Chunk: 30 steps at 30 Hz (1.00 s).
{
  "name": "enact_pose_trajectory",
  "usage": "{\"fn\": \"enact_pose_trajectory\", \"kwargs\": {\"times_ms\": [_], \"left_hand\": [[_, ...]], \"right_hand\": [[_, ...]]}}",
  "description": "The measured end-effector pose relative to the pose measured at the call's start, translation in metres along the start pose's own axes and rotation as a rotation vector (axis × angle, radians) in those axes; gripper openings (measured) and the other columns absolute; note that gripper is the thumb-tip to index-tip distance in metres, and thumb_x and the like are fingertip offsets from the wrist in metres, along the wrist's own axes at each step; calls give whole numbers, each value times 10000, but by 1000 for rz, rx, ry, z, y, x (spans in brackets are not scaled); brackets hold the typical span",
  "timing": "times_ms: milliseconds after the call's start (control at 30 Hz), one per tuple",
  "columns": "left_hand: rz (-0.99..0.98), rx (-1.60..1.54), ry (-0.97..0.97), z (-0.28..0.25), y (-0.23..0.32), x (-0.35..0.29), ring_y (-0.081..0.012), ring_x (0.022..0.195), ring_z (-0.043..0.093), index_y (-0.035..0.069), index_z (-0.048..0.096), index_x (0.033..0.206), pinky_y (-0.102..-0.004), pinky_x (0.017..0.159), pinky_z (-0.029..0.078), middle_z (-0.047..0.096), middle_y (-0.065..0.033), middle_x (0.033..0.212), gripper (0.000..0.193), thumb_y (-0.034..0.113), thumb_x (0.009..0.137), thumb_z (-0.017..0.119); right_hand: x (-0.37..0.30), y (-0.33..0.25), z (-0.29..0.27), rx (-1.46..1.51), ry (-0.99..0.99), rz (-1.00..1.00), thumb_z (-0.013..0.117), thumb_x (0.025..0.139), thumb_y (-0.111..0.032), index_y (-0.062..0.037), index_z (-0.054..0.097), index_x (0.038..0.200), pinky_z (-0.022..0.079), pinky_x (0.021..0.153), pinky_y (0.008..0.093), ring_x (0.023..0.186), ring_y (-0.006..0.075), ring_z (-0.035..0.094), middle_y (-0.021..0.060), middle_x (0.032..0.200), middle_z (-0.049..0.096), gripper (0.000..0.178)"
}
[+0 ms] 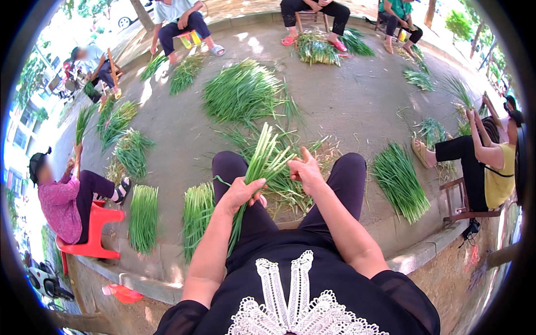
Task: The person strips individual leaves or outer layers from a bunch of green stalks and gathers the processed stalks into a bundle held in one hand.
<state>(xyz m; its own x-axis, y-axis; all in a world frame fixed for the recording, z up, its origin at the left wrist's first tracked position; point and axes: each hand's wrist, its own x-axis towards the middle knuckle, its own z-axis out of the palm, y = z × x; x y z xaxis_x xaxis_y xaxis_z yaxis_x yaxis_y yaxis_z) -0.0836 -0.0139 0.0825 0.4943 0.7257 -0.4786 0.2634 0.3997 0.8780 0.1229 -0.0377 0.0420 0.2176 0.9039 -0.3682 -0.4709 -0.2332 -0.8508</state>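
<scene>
A bunch of long green stalks with pale ends, like garlic chives (268,151), slants up between my knees. My left hand (244,194) is closed round it, thumb across the front, and the leafy ends hang down below the wrist. Just right of the pale stalk ends is my right hand (306,172), its index finger stretched out and the other fingers partly curled. I see nothing held in it; whether it touches the stalks I cannot tell. Beneath both hands, loose chives (287,192) and dry, yellowish trimmings (329,153) lie on the ground.
A large chive heap (243,92) lies ahead. Neat piles sit at my left (144,218), beside my left leg (196,215) and at my right (399,181). Several people sit around, one on a red plastic stool (95,223). A low kerb (151,287) runs behind me.
</scene>
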Motion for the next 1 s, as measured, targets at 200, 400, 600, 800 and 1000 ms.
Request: {"fn": "enact_pose_trajectory", "kwargs": {"times_ms": [200,400,600,800,1000], "left_hand": [[-1,29,13,0,1,0,-75,450,462,-32,618,842,-205,406,369,520,-15,562,313,281,837,617],[2,45,4,1,1,0,-77,446,462,-31,619,839,-207,410,371,521,-16,554,307,276,838,616],[3,36,1,-1,-2,1,-84,445,465,-26,619,828,-213,407,374,525,-23,554,302,276,835,619],[1,25,-29,-3,-2,2,-176,522,620,-54,582,863,-210,393,377,516,-43,524,300,244,844,613],[14,7,-17,-3,-3,2,-77,443,465,-22,621,818,-206,406,368,527,-20,549,313,291,831,625]], "right_hand": [[1,0,3,-70,92,-33,569,780,-72,27,162,1389,430,459,240,552,105,493,56,736,554,739],[5,8,-2,-179,94,-69,518,815,-111,42,219,1372,446,474,250,565,116,518,80,737,568,650],[5,5,-5,-233,51,-82,498,841,-113,42,207,1374,440,475,250,563,111,513,82,780,567,627],[1,-7,-9,-395,-36,-90,497,868,-97,59,178,1373,391,451,243,527,92,464,24,685,502,618],[1,-3,-11,-350,-42,-135,493,867,-94,69,215,1355,370,446,235,510,87,444,18,665,484,585]]}}
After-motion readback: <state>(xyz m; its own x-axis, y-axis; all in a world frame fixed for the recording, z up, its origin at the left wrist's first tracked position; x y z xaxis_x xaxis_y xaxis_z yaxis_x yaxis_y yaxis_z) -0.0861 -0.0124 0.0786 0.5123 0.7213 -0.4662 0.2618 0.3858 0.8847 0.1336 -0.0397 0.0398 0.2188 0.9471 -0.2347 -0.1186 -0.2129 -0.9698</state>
